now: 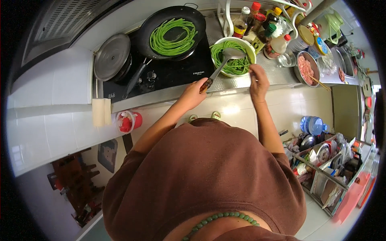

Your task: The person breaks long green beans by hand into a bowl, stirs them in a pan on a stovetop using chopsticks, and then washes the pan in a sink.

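My left hand [194,92] grips the handle of a metal wok spatula [218,70]. The spatula's head lies over long green beans [223,52] in a white and pale green bowl [223,73] on the counter. By the bowl's right rim is my right hand [259,82], fingers curled; whether they pinch anything is too small to tell. Left of the bowl, a black wok [193,13] sits on the gas hob [169,73]. Inside it, more long green beans [153,39] are coiled in a ring.
A lidded pan [113,57] stands on the hob's left side. Sauce bottles [241,22] crowd behind the bowl. Farther right is a metal bowl of raw meat [306,67] with chopsticks [319,82]. A red bin [129,120] and a cluttered rack [322,165] stand below counter height.
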A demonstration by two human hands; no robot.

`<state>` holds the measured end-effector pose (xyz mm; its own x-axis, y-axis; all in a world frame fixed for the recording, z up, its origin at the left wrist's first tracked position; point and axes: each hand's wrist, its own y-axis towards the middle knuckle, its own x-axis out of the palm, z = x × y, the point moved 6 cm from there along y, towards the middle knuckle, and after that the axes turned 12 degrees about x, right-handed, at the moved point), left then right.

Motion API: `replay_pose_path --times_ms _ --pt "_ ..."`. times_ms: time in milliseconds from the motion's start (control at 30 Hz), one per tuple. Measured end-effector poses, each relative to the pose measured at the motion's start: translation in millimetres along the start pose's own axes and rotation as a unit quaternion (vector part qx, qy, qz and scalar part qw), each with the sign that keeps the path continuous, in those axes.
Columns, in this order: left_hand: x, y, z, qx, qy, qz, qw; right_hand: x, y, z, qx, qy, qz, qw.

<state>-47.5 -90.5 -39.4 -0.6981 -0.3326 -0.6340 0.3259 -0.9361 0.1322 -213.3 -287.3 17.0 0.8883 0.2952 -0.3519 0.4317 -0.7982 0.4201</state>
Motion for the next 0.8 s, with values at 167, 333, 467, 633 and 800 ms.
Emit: replay_pose_path --times_ms 167,333,467,633,800 --pt "-55 -34 34 -0.19 -0.26 -0.01 0.947 -40 26 -4 0.113 0.197 0.066 0.972" --pt "-116 -51 40 -0.158 -0.396 0.117 0.897 -33 42 -38 0.123 0.332 0.113 0.929" --pt "-159 -63 22 -0.147 -0.42 0.169 0.879 14 41 -60 0.156 0.335 0.091 0.925" --pt "-204 -75 -11 -0.133 -0.486 0.195 0.842 109 26 -93 0.178 0.265 -0.027 0.947" --pt "-234 -84 -42 -0.127 -0.528 0.165 0.824 205 8 -126 0.139 0.192 -0.13 0.963"
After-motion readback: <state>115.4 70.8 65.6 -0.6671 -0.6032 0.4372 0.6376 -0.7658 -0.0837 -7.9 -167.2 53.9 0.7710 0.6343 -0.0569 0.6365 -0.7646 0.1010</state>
